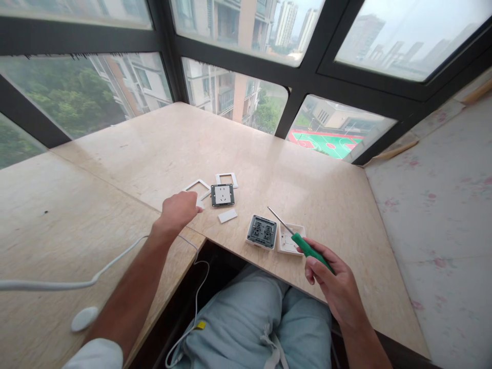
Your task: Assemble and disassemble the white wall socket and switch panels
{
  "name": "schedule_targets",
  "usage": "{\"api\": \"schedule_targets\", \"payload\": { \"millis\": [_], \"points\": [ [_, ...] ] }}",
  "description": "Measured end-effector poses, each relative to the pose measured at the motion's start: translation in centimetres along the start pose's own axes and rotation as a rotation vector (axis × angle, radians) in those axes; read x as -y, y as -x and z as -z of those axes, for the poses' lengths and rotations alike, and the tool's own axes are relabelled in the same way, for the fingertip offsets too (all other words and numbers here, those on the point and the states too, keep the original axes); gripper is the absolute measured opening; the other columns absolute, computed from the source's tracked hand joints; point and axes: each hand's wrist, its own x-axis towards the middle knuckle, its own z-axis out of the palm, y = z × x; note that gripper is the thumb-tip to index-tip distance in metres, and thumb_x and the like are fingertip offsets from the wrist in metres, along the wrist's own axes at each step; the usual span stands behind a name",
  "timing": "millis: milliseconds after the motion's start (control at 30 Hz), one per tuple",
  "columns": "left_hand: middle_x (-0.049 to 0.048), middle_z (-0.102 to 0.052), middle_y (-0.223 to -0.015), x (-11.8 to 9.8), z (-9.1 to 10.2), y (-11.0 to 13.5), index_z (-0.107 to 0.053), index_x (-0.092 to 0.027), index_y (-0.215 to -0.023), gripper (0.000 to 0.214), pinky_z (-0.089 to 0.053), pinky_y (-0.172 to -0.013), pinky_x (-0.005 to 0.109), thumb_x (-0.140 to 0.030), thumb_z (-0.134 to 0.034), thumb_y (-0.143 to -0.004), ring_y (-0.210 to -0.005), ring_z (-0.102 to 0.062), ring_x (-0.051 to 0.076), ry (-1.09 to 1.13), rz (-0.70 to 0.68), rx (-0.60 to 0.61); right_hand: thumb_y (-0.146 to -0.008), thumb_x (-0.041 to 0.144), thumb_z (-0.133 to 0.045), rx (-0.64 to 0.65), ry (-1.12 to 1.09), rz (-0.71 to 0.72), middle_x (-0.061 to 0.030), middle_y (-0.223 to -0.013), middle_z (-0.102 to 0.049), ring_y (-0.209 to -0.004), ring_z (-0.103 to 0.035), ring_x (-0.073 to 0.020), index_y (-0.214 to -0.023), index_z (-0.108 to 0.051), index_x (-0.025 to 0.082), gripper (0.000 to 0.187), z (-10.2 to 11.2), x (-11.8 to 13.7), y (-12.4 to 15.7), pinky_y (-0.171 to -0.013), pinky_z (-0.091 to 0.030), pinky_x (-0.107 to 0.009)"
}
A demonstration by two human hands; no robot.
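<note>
My left hand (180,209) reaches out over the wooden worktop (161,148), fingers curled at the edge of a white square frame (197,187); whether it grips anything is hidden. My right hand (335,279) is closed round a green-handled screwdriver (302,242), whose metal tip points up-left above a white cover plate (289,241). Beside that plate lies a grey socket module (262,231), back side up. Further off sit a socket (222,195) with a white face, a second white frame (226,178) and a small white rectangular piece (227,216).
A white cable (96,277) with an oval inline piece (84,318) runs across the left board and down over my lap. Dark-framed windows surround the worktop. A floral-patterned surface (442,205) lies to the right. My knees in light jeans are under the edge.
</note>
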Motion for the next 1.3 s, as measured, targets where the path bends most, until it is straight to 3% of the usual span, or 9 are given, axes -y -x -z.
{"api": "schedule_targets", "payload": {
  "millis": [333,500,633,733,800,867,1000,1133,1300],
  "points": [
    [0.0177,-0.070,-0.115,0.3,-0.3,0.0,-0.068,-0.017,-0.103,0.034,-0.052,-0.077,0.038,-0.044,-0.068,-0.081,-0.105,-0.067,0.035,-0.021,0.017,0.115,-0.070,0.040,-0.082,-0.128,0.033,0.063,-0.0099,-0.098,-0.074,-0.050,-0.053,-0.0107,-0.113,-0.066,0.020,0.050,0.2,0.0,-0.4,-0.044,-0.047,-0.028],
    [0.0137,-0.072,-0.110,-1.2,0.2,1.3,-0.064,-0.018,-0.114,0.043,-0.051,-0.077,0.038,-0.049,-0.064,-0.085,-0.104,-0.066,0.034,0.096,-0.122,0.005,-0.069,0.037,-0.085,-0.362,0.245,0.249,-0.0075,-0.095,-0.074,-0.077,-0.070,-0.0215,-0.112,-0.065,0.021,0.050,0.9,0.1,-0.1,-0.074,-0.058,-0.039],
    [0.0067,-0.073,-0.091,-5.3,-0.6,3.4,-0.060,-0.019,-0.125,0.044,-0.051,-0.080,0.035,-0.047,-0.060,-0.090,-0.092,-0.069,0.027,0.315,-0.355,-0.109,-0.066,0.030,-0.087,-0.497,0.138,0.491,-0.0074,-0.102,-0.073,-0.096,-0.071,-0.0265,-0.101,-0.064,0.020,0.043,0.0,1.8,-0.2,-0.091,-0.056,-0.049],
    [0.0135,-0.068,-0.118,-8.9,-3.0,4.0,-0.045,-0.016,-0.140,0.063,-0.049,-0.094,0.039,-0.045,-0.065,-0.088,-0.108,-0.065,0.028,0.450,-0.624,-0.180,-0.070,0.025,-0.085,-0.475,-0.033,0.588,-0.0054,-0.097,-0.074,-0.090,-0.072,-0.0246,-0.099,-0.063,0.021,0.037,-1.2,3.0,-0.6,-0.088,-0.057,-0.050],
    [0.0179,-0.053,-0.140,-10.8,-4.9,3.6,-0.037,-0.016,-0.146,0.080,-0.042,-0.108,0.042,-0.048,-0.073,-0.082,-0.130,-0.051,0.032,0.473,-0.861,-0.178,-0.075,0.027,-0.081,-0.412,-0.110,0.573,-0.0063,-0.099,-0.074,-0.088,-0.072,-0.0235,-0.101,-0.064,0.021,0.031,-1.9,3.5,-0.9,-0.089,-0.057,-0.050],
    [0.0197,-0.042,-0.151,-12.2,-6.5,2.8,-0.033,-0.017,-0.148,0.089,-0.033,-0.115,0.046,-0.049,-0.077,-0.078,-0.143,-0.036,0.035,0.461,-0.984,-0.182,-0.080,0.029,-0.076,-0.336,-0.182,0.542,-0.0073,-0.105,-0.072,-0.094,-0.071,-0.0238,-0.104,-0.064,0.022,0.028,-2.6,3.9,-1.2,-0.093,-0.054,-0.051],
    [0.0232,-0.041,-0.151,-13.0,-8.4,1.2,-0.030,-0.013,-0.149,0.095,-0.028,-0.117,0.051,-0.053,-0.076,-0.077,-0.146,-0.029,0.037,0.450,-1.015,-0.178,-0.081,0.028,-0.074,-0.257,-0.345,0.525,-0.0007,-0.100,-0.066,-0.094,-0.067,-0.0176,-0.109,-0.063,0.027,0.030,-4.0,4.5,-2.2,-0.096,-0.051,-0.044],
    [0.0226,-0.050,-0.143,-12.9,-9.3,0.5,-0.035,-0.012,-0.146,0.095,-0.033,-0.113,0.050,-0.059,-0.075,-0.074,-0.136,-0.044,0.036,0.497,-1.006,-0.217,-0.083,0.031,-0.070,-0.209,-0.421,0.486,0.0042,-0.080,-0.055,-0.071,-0.057,-0.0100,-0.099,-0.062,0.025,0.019,-5.5,4.7,-3.5,-0.072,-0.051,-0.028],
    [0.0153,-0.058,-0.134,-13.0,-10.2,0.4,-0.041,-0.019,-0.142,0.088,-0.038,-0.109,0.050,-0.059,-0.077,-0.072,-0.124,-0.053,0.033,0.594,-0.987,-0.302,-0.086,0.037,-0.070,-0.196,-0.335,0.484,0.0051,-0.072,-0.052,-0.063,-0.051,-0.0095,-0.087,-0.055,0.023,0.021,-7.0,4.1,-4.8,-0.061,-0.044,-0.023]
  ]
}}
